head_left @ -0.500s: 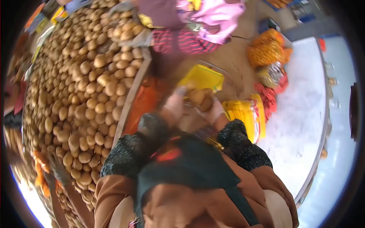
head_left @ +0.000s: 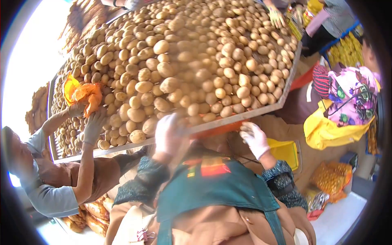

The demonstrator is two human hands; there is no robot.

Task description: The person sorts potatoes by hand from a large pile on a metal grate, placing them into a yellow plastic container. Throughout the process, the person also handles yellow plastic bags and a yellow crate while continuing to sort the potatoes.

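Brown potatoes fill a large table with a raised metal edge. My left hand, in a pale glove and smeared by motion, is at the near edge of the potatoes; its fingers cannot be made out. Further right, my right hand, also gloved, is just outside the edge with its fingers apart and nothing seen in them. A yellow basket lies below and right of my right hand.
At the left a person reaches over the potatoes near an orange net bag. Another person in pink floral clothing is at the right. A glove reaches in from the far side. Filled bags lie lower right.
The view has swung left to the potato table. My hands, which held potatoes over the yellow basket, have let go and moved apart, with the left at the table's edge.
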